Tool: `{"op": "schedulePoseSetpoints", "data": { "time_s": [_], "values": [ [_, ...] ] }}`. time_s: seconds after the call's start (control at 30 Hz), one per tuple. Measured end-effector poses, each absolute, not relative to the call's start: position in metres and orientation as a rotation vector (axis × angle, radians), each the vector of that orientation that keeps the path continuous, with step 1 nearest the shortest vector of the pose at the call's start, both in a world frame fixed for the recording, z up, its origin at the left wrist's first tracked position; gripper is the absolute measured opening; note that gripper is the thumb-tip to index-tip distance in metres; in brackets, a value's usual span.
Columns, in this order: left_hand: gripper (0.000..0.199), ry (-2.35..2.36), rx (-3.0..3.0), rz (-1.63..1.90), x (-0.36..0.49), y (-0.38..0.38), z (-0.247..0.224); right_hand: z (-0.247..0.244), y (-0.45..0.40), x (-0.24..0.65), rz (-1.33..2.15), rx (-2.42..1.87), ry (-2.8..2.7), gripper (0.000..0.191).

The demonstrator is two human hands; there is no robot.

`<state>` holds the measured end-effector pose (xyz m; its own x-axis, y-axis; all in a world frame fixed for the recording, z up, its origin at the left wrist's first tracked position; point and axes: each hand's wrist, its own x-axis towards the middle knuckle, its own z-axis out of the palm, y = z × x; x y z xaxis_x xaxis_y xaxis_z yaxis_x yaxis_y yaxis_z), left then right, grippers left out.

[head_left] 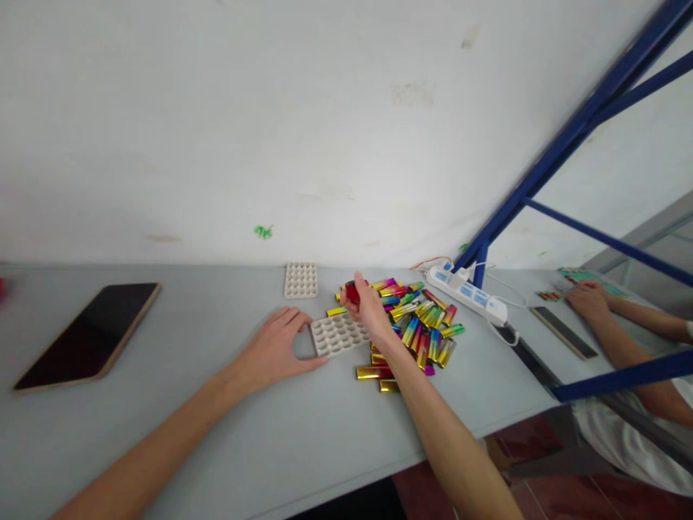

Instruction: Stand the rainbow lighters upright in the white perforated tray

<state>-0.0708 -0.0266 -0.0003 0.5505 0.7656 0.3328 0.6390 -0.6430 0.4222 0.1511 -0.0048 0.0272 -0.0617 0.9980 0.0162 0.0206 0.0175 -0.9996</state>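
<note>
A pale tray with rows of round holes (336,336) lies on the table. My left hand (279,345) holds its left end between the thumb and fingers. Above the tray's right part, my right hand (368,307) is closed around a red shiny lighter (351,292), thumb pointing up. Fingers and palm hide much of that lighter. Just right of the tray spreads a loose pile of metallic lighters (416,325) in gold, red, blue, green and purple. Several of them lie partly under or against the tray and my right forearm.
A second holed tray (301,280) sits near the wall. At left lies a dark tablet (92,332). A white power strip (468,292) with cables borders the pile, beside a blue metal frame (509,198). Beyond it, another person's hands (589,297) rest on the table.
</note>
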Motion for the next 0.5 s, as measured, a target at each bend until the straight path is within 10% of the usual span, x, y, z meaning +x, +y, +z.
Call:
{"op": "schedulePoseSetpoints", "data": {
  "time_s": [0.5],
  "values": [
    [0.049, 1.226, 2.540, 0.717, -0.074, -0.033, 0.000, 0.038, -0.036, 0.138, 0.606, -1.009, -1.994, 0.037]
  ]
}}
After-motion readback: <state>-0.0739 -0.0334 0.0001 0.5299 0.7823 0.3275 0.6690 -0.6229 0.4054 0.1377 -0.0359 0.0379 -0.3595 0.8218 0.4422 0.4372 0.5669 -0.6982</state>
